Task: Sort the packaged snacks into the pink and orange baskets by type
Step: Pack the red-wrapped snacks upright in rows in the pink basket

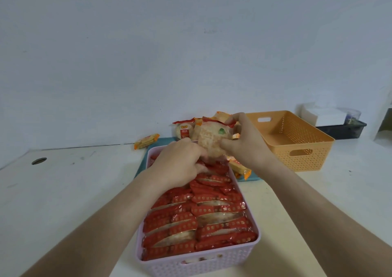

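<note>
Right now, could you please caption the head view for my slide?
Right hand holds a round rice cracker packet above the packed pink basket; the orange basket looks empty.

Dim, flat, bluish light; soft shadows, overall softness, wide-angle bending at edges.

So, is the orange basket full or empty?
Empty, as far as shows: the orange basket has a bare floor with nothing on it; the strip behind its near wall is hidden.

Snacks (199, 219) fill the near basket (197, 265), left of the far basket (297, 149).
</note>
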A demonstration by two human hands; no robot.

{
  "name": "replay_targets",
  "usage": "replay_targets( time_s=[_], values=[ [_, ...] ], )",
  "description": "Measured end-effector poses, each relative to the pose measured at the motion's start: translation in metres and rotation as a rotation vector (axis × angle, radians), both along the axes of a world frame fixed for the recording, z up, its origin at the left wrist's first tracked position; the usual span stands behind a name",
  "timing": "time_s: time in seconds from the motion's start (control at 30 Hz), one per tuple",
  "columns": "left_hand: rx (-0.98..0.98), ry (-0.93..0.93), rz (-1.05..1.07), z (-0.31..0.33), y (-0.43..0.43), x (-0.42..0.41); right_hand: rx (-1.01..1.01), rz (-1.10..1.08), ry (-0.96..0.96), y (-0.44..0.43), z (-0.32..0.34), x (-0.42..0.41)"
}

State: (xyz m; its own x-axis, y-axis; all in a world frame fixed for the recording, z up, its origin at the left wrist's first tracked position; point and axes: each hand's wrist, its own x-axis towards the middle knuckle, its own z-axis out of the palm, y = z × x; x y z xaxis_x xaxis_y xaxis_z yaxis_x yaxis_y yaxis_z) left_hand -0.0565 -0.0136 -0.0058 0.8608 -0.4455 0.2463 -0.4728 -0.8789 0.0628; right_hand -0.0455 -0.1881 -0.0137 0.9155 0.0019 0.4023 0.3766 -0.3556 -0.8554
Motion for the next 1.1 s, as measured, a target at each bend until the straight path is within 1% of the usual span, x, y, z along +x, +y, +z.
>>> replay_targets(
  time_s=[0.1, 0.23, 0.27, 0.33, 0.4, 0.47, 0.53, 0.63, 0.67, 0.7, 0.77, 0.8, 0.83, 0.87, 0.9, 0.93, 0.97, 1.0, 1.1],
  values=[
    [-0.054, 0.036, -0.077, -0.003, 0.001, -0.002, -0.018, 0.087, -0.007, -0.003, 0.0, 0.0],
    [-0.095, -0.012, -0.112, -0.009, 0.007, -0.008, -0.095, 0.15, -0.011, -0.003, 0.004, 0.001],
    [-0.116, 0.0, -0.102, -0.009, 0.009, -0.008, -0.161, 0.144, -0.021, -0.002, 0.005, 0.0],
    [-0.178, 0.041, -0.071, -0.008, 0.011, -0.009, -0.384, 0.111, -0.068, 0.002, 0.008, -0.003],
    [-0.188, 0.047, -0.07, -0.008, 0.014, -0.01, -0.558, 0.106, -0.101, 0.005, 0.01, -0.008],
    [-0.205, 0.068, -0.092, -0.012, 0.017, -0.011, -0.655, 0.119, -0.083, 0.006, 0.017, -0.013],
    [-0.327, 0.083, -0.117, -0.016, 0.02, -0.013, -0.753, 0.149, -0.052, 0.005, 0.023, -0.016],
    [-0.581, -0.108, -0.091, -0.017, 0.024, -0.012, -0.944, 0.175, -0.053, 0.008, 0.028, -0.017],
    [-0.605, -0.117, -0.084, -0.015, 0.026, -0.012, -0.999, 0.18, -0.05, 0.011, 0.028, -0.017],
    [-0.564, -0.068, -0.093, -0.012, 0.027, -0.012, -1.045, 0.19, -0.036, 0.013, 0.029, -0.019],
    [-0.351, 0.098, -0.135, -0.011, 0.026, -0.013, -1.094, 0.255, 0.052, 0.013, 0.036, -0.019],
    [-0.261, 0.146, -0.15, -0.013, 0.026, -0.014, -1.058, 0.31, 0.138, 0.01, 0.04, -0.019],
    [-0.209, 0.154, -0.148, -0.015, 0.026, -0.015, -0.969, 0.36, 0.213, 0.006, 0.044, -0.017],
    [-0.193, 0.14, -0.131, -0.017, 0.027, -0.015, -0.847, 0.375, 0.228, 0.002, 0.046, -0.014],
    [-0.189, 0.119, -0.114, -0.018, 0.028, -0.015, -0.729, 0.332, 0.178, -0.001, 0.048, -0.008],
    [-0.177, 0.095, -0.102, -0.019, 0.027, -0.013, -0.653, 0.249, 0.099, -0.002, 0.048, -0.003],
    [-0.155, 0.072, -0.096, -0.02, 0.027, -0.012, -0.645, 0.175, 0.035, 0.0, 0.047, 0.002],
    [-0.131, 0.056, -0.091, -0.021, 0.027, -0.011, -0.7, 0.136, 0.002, 0.004, 0.045, 0.005],
    [-0.08, 0.041, -0.071, -0.023, 0.026, -0.011, -1.013, 0.138, -0.016, 0.022, 0.034, 0.011]
  ],
)
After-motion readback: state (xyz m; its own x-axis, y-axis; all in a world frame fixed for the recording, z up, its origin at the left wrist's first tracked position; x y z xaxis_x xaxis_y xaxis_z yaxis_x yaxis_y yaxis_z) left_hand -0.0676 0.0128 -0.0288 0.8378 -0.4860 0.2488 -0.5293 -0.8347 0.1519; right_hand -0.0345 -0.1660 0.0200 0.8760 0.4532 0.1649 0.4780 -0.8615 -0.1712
